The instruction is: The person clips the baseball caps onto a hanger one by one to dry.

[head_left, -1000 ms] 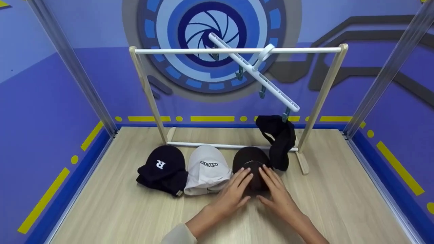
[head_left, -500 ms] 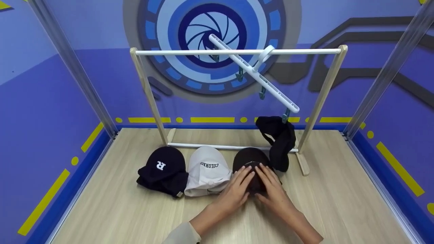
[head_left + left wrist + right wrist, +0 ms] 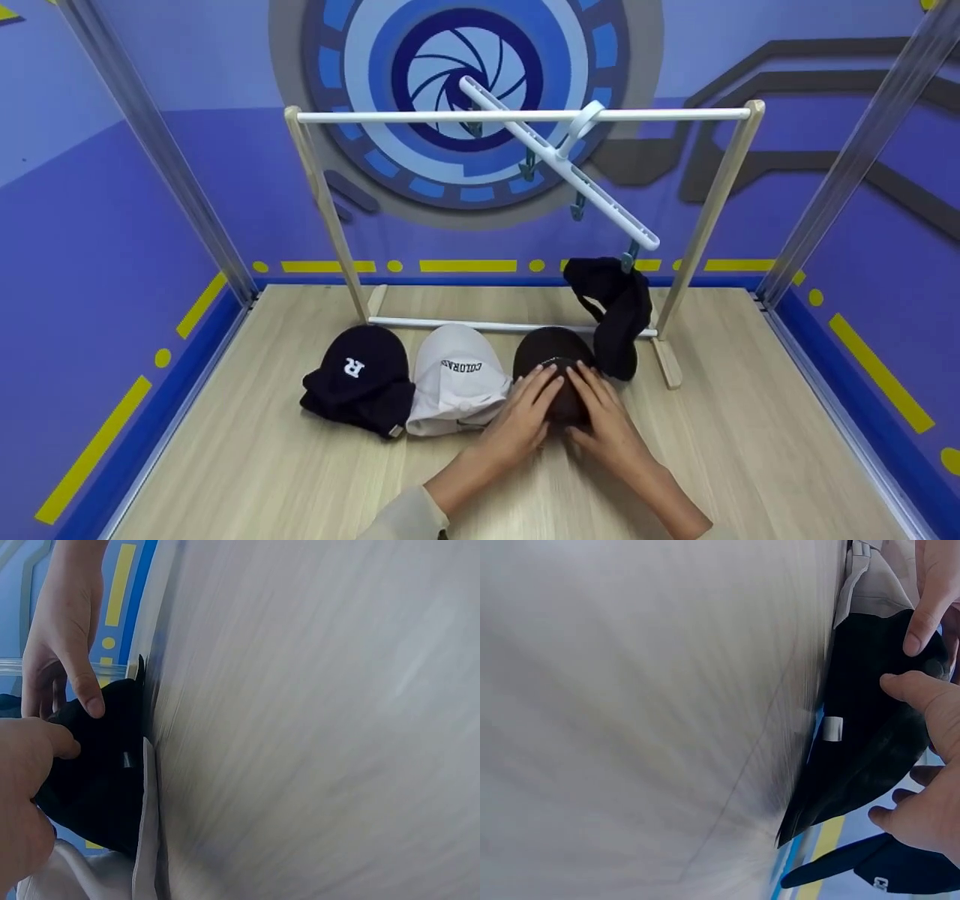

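Note:
Both hands are at a dark brown cap on the table, third in a row of caps. My left hand holds its left side, fingers over the crown and thumb on the near side. On the right side my right hand grips it the same way, fingertips close to the left hand's. In the right wrist view, both thumbs press the near face of the cap, beside a small pale tag. The left wrist view also shows the thumbs against the dark cloth.
A light grey cap and a navy cap with a white R lie to the left. Behind stands a rack bearing a slanted white clip hanger. A dark cap hangs from its nearest clip, right beside the brown cap.
The thumbs have come in against the near side of the brown cap, and the right hand has shifted slightly left. The other caps and the hanger stay put.

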Demonstrator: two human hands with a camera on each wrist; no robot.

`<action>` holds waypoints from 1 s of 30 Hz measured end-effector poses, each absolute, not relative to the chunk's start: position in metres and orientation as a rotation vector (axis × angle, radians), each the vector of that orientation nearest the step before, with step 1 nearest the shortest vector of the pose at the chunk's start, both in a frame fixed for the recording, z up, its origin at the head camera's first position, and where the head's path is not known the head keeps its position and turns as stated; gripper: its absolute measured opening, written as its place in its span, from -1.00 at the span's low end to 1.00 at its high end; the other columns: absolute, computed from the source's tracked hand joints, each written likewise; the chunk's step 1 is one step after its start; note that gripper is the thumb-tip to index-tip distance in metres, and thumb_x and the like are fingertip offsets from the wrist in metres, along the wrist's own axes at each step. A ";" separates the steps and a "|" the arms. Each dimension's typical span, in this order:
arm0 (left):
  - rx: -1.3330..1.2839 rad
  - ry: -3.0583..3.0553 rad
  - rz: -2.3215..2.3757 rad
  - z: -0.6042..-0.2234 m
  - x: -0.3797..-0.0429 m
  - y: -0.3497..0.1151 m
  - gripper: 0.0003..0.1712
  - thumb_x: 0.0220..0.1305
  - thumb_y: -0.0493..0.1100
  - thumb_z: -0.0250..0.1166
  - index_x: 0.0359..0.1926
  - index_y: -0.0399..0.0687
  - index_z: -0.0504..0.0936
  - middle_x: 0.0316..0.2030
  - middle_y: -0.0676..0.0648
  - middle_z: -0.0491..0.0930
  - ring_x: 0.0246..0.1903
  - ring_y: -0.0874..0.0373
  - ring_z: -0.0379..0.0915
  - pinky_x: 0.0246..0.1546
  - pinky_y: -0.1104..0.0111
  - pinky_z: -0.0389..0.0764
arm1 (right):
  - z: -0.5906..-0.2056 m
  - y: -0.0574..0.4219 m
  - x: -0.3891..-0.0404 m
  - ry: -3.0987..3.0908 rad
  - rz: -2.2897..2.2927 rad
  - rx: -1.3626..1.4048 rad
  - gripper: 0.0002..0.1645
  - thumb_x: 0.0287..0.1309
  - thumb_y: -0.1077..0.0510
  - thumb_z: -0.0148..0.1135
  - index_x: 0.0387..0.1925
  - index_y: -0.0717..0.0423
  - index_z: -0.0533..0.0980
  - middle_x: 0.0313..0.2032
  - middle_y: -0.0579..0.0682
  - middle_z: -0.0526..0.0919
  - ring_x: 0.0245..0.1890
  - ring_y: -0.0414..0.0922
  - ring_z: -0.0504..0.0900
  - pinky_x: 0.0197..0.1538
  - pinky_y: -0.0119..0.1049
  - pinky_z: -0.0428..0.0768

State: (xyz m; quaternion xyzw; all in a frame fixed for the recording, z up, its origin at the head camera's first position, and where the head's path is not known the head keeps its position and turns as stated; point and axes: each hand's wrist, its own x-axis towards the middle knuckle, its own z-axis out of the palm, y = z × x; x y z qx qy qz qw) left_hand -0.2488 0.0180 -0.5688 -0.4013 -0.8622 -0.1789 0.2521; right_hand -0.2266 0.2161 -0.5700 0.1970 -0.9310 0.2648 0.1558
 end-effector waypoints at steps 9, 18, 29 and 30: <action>-1.083 -2.326 -0.490 -0.572 -0.252 0.017 -0.24 -0.03 -0.31 0.37 0.26 -0.20 0.36 0.30 -0.22 0.27 0.28 -0.17 0.20 0.20 0.05 0.37 | -0.572 0.214 -0.229 -2.667 0.735 0.518 0.18 -0.21 0.26 0.53 0.44 -0.03 0.10 0.42 0.07 0.12 0.36 0.14 0.17 0.28 0.10 0.28; -1.077 -2.351 -0.486 -0.573 -0.255 0.016 -0.22 -0.04 -0.34 0.39 0.28 -0.17 0.35 0.32 -0.22 0.24 0.28 -0.15 0.21 0.24 0.09 0.32 | -0.572 0.215 -0.232 -2.667 0.763 0.505 0.14 -0.17 0.29 0.49 0.44 -0.05 0.11 0.40 0.07 0.16 0.35 0.13 0.20 0.27 0.11 0.28; -1.098 -2.338 -0.528 -0.572 -0.254 0.016 -0.27 0.05 -0.36 0.34 0.29 -0.17 0.34 0.32 -0.22 0.24 0.28 -0.12 0.22 0.26 0.18 0.31 | -0.571 0.215 -0.230 -2.720 0.780 0.461 0.07 -0.05 0.25 0.43 0.45 -0.12 0.08 0.42 0.02 0.13 0.38 0.03 0.15 0.32 0.03 0.25; -1.096 -2.338 -0.528 -0.572 -0.253 0.016 -0.27 0.05 -0.36 0.34 0.29 -0.17 0.34 0.32 -0.23 0.24 0.27 -0.12 0.23 0.25 0.18 0.32 | -0.571 0.216 -0.229 -2.725 0.784 0.458 0.06 -0.04 0.24 0.42 0.45 -0.12 0.08 0.42 0.00 0.13 0.38 0.03 0.15 0.32 0.03 0.25</action>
